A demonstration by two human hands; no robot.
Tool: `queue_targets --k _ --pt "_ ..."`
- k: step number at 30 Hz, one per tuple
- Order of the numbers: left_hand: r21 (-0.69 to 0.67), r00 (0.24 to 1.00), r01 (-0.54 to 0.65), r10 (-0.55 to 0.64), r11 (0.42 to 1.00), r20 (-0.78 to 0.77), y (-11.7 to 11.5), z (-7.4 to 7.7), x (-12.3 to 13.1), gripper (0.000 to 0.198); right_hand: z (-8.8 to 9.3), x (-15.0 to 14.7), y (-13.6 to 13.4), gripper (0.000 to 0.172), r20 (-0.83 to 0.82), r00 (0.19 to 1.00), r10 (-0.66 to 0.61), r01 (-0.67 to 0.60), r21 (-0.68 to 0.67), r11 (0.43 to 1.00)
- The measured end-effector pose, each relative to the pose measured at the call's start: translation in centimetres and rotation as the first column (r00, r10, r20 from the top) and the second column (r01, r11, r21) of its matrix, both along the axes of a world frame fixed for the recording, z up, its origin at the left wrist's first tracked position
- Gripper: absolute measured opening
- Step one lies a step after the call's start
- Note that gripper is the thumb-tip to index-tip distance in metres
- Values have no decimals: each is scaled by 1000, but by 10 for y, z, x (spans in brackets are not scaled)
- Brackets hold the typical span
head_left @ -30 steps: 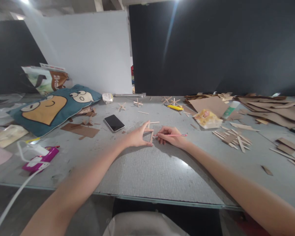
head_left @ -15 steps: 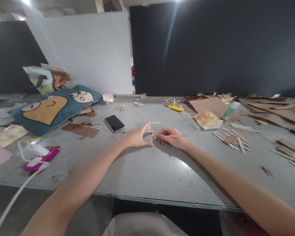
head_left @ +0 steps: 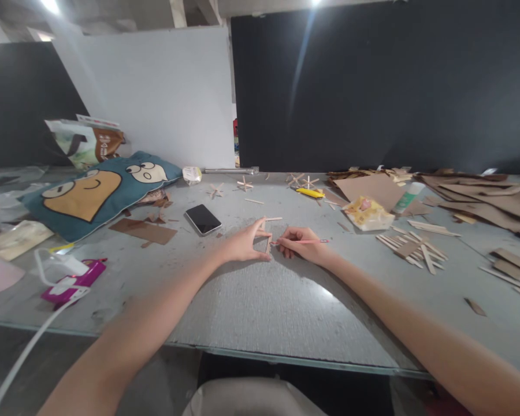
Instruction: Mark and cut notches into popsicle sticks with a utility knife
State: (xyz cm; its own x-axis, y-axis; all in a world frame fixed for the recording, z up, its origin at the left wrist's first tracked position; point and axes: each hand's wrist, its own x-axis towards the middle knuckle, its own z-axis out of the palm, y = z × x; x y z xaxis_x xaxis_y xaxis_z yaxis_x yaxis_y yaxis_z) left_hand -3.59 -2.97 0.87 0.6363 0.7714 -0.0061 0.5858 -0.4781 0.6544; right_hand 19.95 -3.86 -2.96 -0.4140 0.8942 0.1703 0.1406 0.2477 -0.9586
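Note:
My left hand (head_left: 244, 244) rests on the grey table (head_left: 260, 300), thumb and fingers pinched on a small wooden stick (head_left: 267, 242) that lies between my hands. My right hand (head_left: 301, 243) is closed on a thin pink pencil (head_left: 309, 241), whose tip points left at the stick. A second wooden stick (head_left: 272, 219) lies just beyond my left fingertips.
A black phone (head_left: 203, 219) lies left of my hands, beside brown card pieces (head_left: 144, 230) and a teal cartoon bag (head_left: 96, 190). Loose sticks (head_left: 416, 247), a yellow packet (head_left: 366, 212), a glue bottle (head_left: 407, 196) and cardboard sheets (head_left: 481, 193) fill the right. A pink device (head_left: 73, 281) with white cable sits front left.
Both hands stay in place on the stick and pencil; only the view has shifted slightly.

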Motion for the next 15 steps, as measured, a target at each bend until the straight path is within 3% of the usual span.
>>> queue_targets --k 15 --pt "8 1000 1 -1 1000 -4 4 -5 -2 130 -4 1 4 42 -12 1000 22 -22 -18 1000"
